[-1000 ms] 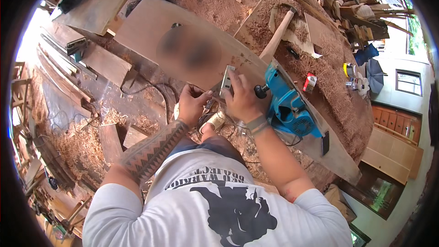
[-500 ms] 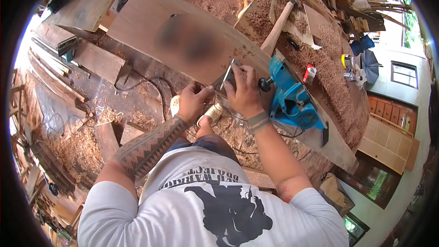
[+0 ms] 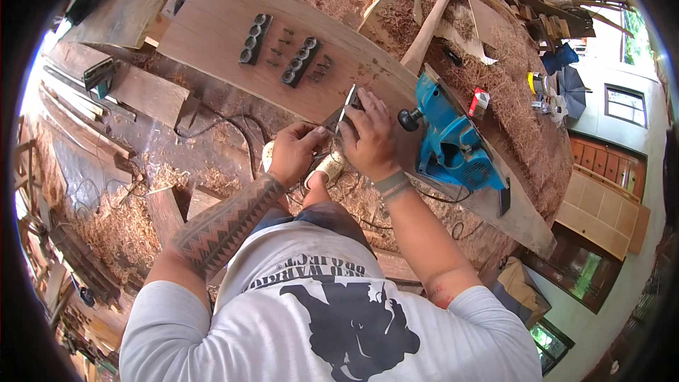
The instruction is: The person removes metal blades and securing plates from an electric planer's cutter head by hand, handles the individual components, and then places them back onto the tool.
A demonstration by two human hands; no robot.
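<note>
Over the near edge of a wooden board [image 3: 205, 35], my two hands meet around a narrow, shiny metal strip that looks like a planer blade [image 3: 346, 105]. My right hand [image 3: 371, 134] grips the strip, its fingers bent over the far side. My left hand [image 3: 297, 148] pinches a dark flat piece [image 3: 331, 122] against the strip; its exact kind is partly hidden by the fingers. On the board lie two dark metal bars with round sockets [image 3: 255, 39] [image 3: 300, 60] and several small bolts [image 3: 322, 67]. A blue electric planer [image 3: 456, 145] rests just right of my right hand.
An axe-like tool with a wooden handle [image 3: 428, 32] lies beyond the planer, near a small red-and-white box [image 3: 479, 102]. Wood shavings [image 3: 527, 127] cover much of the ground. A cable [image 3: 237, 127] loops at left beside stacked planks [image 3: 152, 92].
The metal strip and my right hand have shifted slightly left and upward. My left hand has moved a little left. The bars and bolts, blurred before, now show clearly.
</note>
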